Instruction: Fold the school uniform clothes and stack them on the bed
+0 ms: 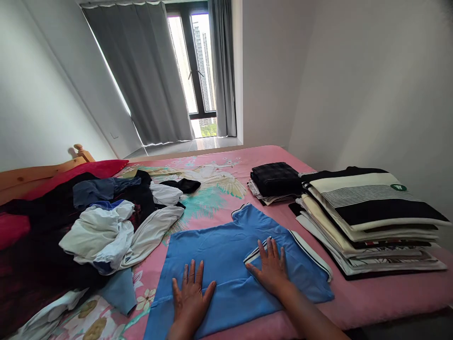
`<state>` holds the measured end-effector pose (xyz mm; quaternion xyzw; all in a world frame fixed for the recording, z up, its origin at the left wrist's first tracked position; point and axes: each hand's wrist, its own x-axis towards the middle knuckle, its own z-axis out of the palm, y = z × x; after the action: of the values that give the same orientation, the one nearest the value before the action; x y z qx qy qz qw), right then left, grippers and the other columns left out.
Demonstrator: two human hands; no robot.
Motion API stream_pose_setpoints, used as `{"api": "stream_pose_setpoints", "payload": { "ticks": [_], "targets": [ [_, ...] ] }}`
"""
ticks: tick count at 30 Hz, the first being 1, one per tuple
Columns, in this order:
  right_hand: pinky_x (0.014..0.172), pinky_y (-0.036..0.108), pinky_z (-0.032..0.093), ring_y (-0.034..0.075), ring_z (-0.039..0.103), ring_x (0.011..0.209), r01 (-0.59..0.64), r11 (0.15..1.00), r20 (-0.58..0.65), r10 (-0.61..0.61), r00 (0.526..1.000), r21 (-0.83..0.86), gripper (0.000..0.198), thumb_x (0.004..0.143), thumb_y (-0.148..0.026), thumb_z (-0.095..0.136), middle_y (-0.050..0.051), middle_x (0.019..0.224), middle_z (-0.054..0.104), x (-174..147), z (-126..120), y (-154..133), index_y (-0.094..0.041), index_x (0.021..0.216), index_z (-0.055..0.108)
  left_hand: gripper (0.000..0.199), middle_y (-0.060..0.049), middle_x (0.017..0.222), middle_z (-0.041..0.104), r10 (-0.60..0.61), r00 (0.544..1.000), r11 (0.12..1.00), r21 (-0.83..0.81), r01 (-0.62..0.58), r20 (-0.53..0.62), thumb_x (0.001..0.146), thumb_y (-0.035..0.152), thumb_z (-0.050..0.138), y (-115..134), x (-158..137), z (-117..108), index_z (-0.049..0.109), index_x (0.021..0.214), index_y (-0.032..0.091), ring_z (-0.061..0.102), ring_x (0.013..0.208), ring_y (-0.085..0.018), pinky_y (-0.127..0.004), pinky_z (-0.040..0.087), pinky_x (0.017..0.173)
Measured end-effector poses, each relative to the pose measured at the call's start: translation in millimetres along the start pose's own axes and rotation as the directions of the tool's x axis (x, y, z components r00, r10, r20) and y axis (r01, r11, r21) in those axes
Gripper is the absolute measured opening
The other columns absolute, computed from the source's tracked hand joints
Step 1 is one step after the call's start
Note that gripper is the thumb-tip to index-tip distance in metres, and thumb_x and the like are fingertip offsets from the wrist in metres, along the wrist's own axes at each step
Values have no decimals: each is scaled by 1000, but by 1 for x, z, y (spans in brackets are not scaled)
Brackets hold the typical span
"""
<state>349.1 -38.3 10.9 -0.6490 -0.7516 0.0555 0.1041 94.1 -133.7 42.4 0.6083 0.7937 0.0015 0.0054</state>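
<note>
Head view: both hands palm down on a blue shirt [226,245], which lies spread on the bed [375,300]. Left hand [191,300]: flat, fingers spread, pressed on the plain left part of the cloth. Right hand [272,269]: flat too, fingers apart, on the shirt's trimmed part; a white-and-dark trim band [252,256] runs at its fingers, and a wider white strip [311,255] with dark lines is just right of it. Shirt extends beyond both hands, left of the left one and right of the right one; some creases between the hands.

Right of right hand, near the shirt: tall stack of folded clothes [375,226], top piece black and cream striped with a green oval patch [398,188]. Ahead of right hand, just left of that stack: smaller dark folded pile [276,179].

Left of left hand: loose heap of clothes, whitish garment [102,231] on top of dark ones [53,264]. Light blue cloth [120,290] between heap and left hand. Far ahead of both hands: grey curtain [138,71], window [203,61].
</note>
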Motion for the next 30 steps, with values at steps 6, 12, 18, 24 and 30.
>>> {"api": "stream_pose_setpoints", "payload": {
  "ticks": [6, 12, 18, 24, 30],
  "targets": [
    [107, 57, -4, 35, 3, 139, -1, 1000, -3, 1, 1000, -14, 97, 71, -81, 30, 17, 152, 12, 0, 1, 0, -18, 144, 23, 68, -6, 152, 17, -12, 1000, 1000, -11, 12, 7, 84, 62, 31, -1, -1, 0, 23, 143, 28, 12, 140, -28, -60, -2, 108],
    [107, 57, -4, 34, 1, 139, -15, 1000, 45, 15, 999, 2, 96, 72, -80, 31, 18, 152, 12, -1, -8, -3, -17, 144, 23, 68, -7, 152, 17, -8, 1000, 999, -42, 8, 4, 84, 62, 31, -3, -3, 1, 24, 143, 28, 13, 140, -28, -61, -3, 108],
    [108, 57, 4, 32, 5, 139, -68, 997, 98, 64, 993, 45, 93, 76, -75, 29, 16, 151, 14, 11, -27, -5, -14, 145, 18, 64, -6, 151, 23, -22, 997, 992, -125, 32, 78, 84, 58, 32, -3, 3, -17, 31, 140, 26, 16, 140, -27, -61, 3, 108],
    [109, 56, 5, 30, 11, 139, -27, 998, 45, 30, 999, -56, 82, 82, -67, 28, 15, 150, 21, 16, -12, -2, -12, 143, 28, 61, -2, 153, 12, 153, 984, 969, -210, -131, 94, 87, 55, 28, -4, 23, -22, 22, 143, 31, 11, 141, -23, -56, 0, 111],
    [108, 58, 4, 30, 12, 139, -20, 993, 75, 29, 997, -118, 81, 81, -66, 30, 16, 149, 24, 15, -8, -1, -14, 142, 30, 69, -7, 154, 8, -30, 986, 996, -84, 44, 161, 85, 62, 25, -45, 60, -16, 18, 144, 27, 6, 141, -27, -60, -4, 108]
  ]
}}
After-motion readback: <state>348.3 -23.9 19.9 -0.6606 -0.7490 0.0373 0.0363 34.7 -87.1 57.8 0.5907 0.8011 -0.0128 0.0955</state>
